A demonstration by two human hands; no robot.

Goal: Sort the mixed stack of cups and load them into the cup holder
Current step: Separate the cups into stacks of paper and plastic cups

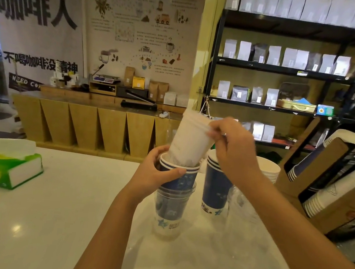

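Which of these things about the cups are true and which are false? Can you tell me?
1. The right hand grips the rim of a white cup. True.
2. The white cup stands upright by itself on the counter. False: it is tilted, its bottom still inside the blue cup at the top of the mixed stack.
3. The left hand holds the blue cup near its rim. True.
4. The tissue box is red. False: it is green and white.
5. The cardboard cup holder on the right is empty. False: it already holds stacked cups.
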